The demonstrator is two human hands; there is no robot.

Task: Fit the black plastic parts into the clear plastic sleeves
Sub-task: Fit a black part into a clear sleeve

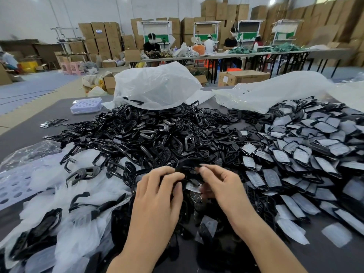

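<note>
A big heap of loose black plastic parts [149,134] covers the middle of the table. To the right lies a spread of black parts in clear sleeves [307,154]. My left hand [157,196] and my right hand [222,186] meet at the heap's near edge with curled fingers. Between them they hold a black part [189,168] with a bit of clear sleeve [192,186] below it. How the fingers grip it is partly hidden.
Crumpled clear plastic with black frames [65,203] fills the near left. Large white bags [155,85] stand behind the heap. A clear perforated tray [86,105] sits at the far left. People work at long tables [216,56] beyond, before stacked cartons.
</note>
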